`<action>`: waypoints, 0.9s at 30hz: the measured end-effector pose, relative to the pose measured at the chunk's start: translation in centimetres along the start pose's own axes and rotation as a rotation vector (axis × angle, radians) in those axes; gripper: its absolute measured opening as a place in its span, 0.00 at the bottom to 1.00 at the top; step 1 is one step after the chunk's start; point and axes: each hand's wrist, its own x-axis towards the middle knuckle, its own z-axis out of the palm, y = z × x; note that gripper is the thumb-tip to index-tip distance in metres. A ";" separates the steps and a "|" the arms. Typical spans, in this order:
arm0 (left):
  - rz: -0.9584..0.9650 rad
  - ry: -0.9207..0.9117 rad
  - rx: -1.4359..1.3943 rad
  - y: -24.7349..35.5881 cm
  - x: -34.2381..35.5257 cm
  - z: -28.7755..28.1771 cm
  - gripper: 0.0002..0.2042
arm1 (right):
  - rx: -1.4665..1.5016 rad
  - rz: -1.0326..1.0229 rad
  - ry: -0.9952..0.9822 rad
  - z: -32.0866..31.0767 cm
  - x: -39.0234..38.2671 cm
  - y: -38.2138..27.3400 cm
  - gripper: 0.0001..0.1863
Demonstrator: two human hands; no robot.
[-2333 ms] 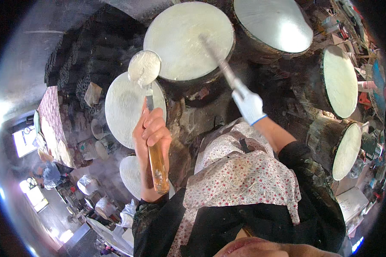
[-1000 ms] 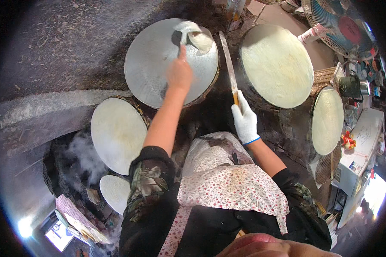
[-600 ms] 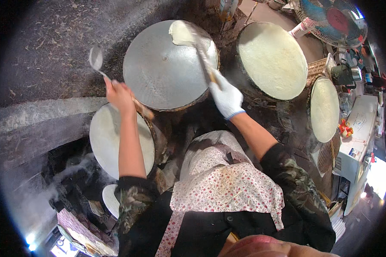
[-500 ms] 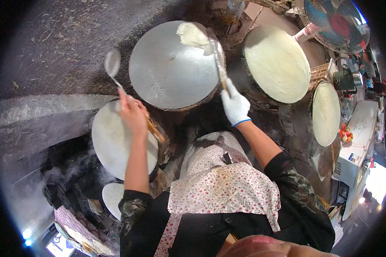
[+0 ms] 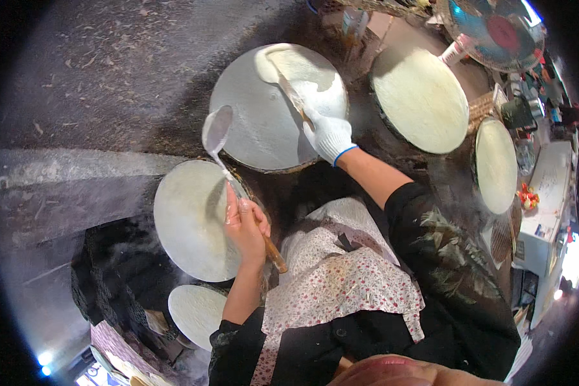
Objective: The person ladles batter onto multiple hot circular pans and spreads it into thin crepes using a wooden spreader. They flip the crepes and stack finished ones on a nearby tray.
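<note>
My left hand (image 5: 246, 225) is closed around the handle of a ladle (image 5: 217, 127), whose wooden end sticks out below my fingers. The ladle's bowl hangs by the left edge of a round grey griddle (image 5: 254, 122). In a white knit glove with a blue cuff, my right hand (image 5: 328, 134) grips a flat-bladed spreader (image 5: 289, 91). Its blade lies against pale batter (image 5: 302, 64), which covers the far and right part of the griddle in an uneven patch. The rest of that plate shows bare metal. My gloved fingers partly hide the spreader's handle.
Round griddles covered with pale sheets stand at right (image 5: 421, 100), far right (image 5: 495, 166), left (image 5: 193, 219) and lower left (image 5: 198, 315). A fan (image 5: 500, 33) is at the upper right. Near a white cabinet (image 5: 547, 199) are several small items. Steam drifts at lower left.
My right hand has swung the spreader leftward, and the batter now covers more of the griddle. The left hand has brought the ladle right and nearer to me. The whole view has shifted slightly.
</note>
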 end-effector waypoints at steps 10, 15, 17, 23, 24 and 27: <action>0.006 0.010 0.011 0.0 -1.8 1.8 0.29 | 0.098 0.068 -0.155 -0.7 2.1 -0.3 0.20; -0.009 0.014 0.025 -0.2 -2.9 3.6 0.29 | 0.062 0.302 -0.106 -2.5 2.8 1.8 0.17; 0.004 0.041 0.058 -0.1 -3.0 4.4 0.29 | 0.133 0.163 -0.159 -2.1 3.5 1.9 0.19; 0.001 0.086 0.027 -0.6 -3.9 7.4 0.29 | 0.216 -0.120 -0.225 -2.3 5.4 2.5 0.18; 0.032 0.101 0.005 -0.7 -4.0 7.7 0.29 | 0.145 -0.045 -0.190 -2.6 5.5 3.3 0.18; 0.027 0.155 0.031 -0.8 -4.4 8.8 0.29 | 0.198 0.170 -0.184 -3.0 6.2 4.3 0.21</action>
